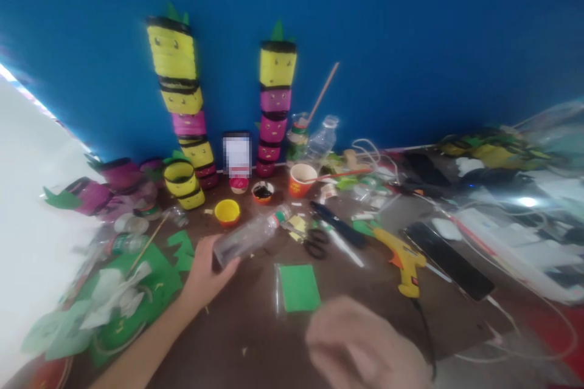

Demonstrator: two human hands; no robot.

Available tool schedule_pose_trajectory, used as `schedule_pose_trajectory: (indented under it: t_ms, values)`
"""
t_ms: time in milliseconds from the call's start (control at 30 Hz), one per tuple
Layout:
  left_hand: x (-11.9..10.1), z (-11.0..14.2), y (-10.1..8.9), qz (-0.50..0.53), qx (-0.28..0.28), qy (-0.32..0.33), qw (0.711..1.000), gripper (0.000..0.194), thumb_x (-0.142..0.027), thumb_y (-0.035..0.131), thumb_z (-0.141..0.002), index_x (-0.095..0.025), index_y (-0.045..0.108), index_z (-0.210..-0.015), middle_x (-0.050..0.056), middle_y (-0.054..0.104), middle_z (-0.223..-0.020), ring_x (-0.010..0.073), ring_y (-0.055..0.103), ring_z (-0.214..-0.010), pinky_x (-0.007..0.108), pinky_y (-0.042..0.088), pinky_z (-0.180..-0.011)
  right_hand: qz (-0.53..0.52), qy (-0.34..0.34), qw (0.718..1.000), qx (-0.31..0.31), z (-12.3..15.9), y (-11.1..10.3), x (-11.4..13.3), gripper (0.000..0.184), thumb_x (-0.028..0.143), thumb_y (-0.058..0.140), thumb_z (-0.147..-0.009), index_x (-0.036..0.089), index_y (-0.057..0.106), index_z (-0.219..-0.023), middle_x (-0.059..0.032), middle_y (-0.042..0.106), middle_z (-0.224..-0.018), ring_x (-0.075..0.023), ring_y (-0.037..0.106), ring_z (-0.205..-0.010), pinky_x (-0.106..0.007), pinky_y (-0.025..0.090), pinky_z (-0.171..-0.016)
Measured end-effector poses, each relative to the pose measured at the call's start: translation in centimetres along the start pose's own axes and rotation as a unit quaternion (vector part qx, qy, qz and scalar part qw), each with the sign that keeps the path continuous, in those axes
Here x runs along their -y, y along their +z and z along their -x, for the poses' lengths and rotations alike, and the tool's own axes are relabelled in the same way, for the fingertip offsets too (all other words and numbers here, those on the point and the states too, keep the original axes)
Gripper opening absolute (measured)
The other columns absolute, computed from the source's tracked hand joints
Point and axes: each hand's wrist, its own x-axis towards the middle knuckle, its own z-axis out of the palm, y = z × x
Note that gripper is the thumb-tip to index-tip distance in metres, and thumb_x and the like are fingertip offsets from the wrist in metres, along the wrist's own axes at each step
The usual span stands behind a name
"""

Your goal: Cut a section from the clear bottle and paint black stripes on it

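Note:
My left hand [205,270] is closed round the base of a clear plastic bottle [250,234] that lies tilted over the brown table [255,340], its cap end pointing up and to the right. My right hand [360,343] hovers low in the foreground, blurred by motion, so its fingers do not show clearly. A green foam square [298,287] lies between the two hands. Black scissors [316,243] sit just beyond it, and a yellow glue gun [404,261] lies to the right.
Two towers of yellow and pink painted cups [182,97] [275,103] lean against the blue wall. Small cups [227,211] [301,179], more bottles, green paper scraps [137,298], a black phone [449,260] and cables crowd the table.

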Motion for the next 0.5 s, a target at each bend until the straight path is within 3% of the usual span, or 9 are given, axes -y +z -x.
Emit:
schedule_pose_trajectory:
  t_ms: [67, 167, 300, 400, 500]
  values:
    - [0.1, 0.0, 0.0, 0.004, 0.003, -0.001, 1.000, 0.045, -0.037, 0.061, -0.079, -0.017, 0.044, -0.115, 0.011, 0.055, -0.105, 0.0276, 0.055, -0.098, 0.047, 0.047, -0.085, 0.181, -0.053, 0.981, -0.048, -1.8, -0.9, -0.4, 0.006, 0.035, 0.067, -0.073, 0.029, 0.069, -0.072, -0.0035, 0.070, -0.075, -0.0203, 0.063, -0.071, -0.033, 0.051, -0.071]
    - [0.1, 0.0, 0.0, 0.013, 0.006, -0.008, 1.000, 0.046, -0.036, 0.062, -0.078, -0.018, 0.043, -0.116, 0.011, 0.054, -0.106, 0.0279, 0.055, -0.098, 0.047, 0.046, -0.086, 0.416, -0.056, 0.897, -0.137, -5.2, -4.1, -2.4, 0.023, 0.041, 0.051, -0.082, 0.027, 0.069, -0.080, -0.0056, 0.071, -0.083, -0.0227, 0.064, -0.078, -0.036, 0.049, -0.080]
    - [0.0, 0.0, 0.0, 0.022, 0.006, -0.016, 1.000, 0.046, -0.036, 0.062, -0.076, -0.018, 0.044, -0.115, 0.012, 0.054, -0.108, 0.0283, 0.055, -0.100, 0.047, 0.046, -0.086, 0.646, -0.002, 0.760, -0.069, -9.7, -8.9, -5.6, 0.035, 0.023, 0.034, -0.087, 0.016, 0.066, -0.100, -0.0127, 0.069, -0.098, -0.0265, 0.062, -0.092, -0.038, 0.046, -0.083]
    - [0.0, 0.0, 0.1, 0.024, -0.004, -0.014, 1.000, 0.046, -0.036, 0.063, -0.076, -0.018, 0.046, -0.115, 0.011, 0.056, -0.106, 0.0276, 0.056, -0.099, 0.046, 0.046, -0.086, 0.676, 0.005, 0.737, -0.029, -11.9, -10.2, -7.1, 0.032, 0.015, 0.038, -0.082, 0.010, 0.066, -0.095, -0.0160, 0.069, -0.092, -0.0286, 0.061, -0.088, -0.038, 0.045, -0.080]
    - [0.0, 0.1, 0.2, 0.024, -0.009, -0.019, 0.999, 0.047, -0.036, 0.063, -0.075, -0.017, 0.046, -0.115, 0.011, 0.056, -0.107, 0.0273, 0.056, -0.100, 0.045, 0.046, -0.087, 0.687, 0.011, 0.726, -0.011, -13.2, -9.7, -7.7, 0.025, 0.013, 0.044, -0.077, 0.007, 0.066, -0.087, -0.0181, 0.068, -0.083, -0.0297, 0.060, -0.082, -0.038, 0.044, -0.076]
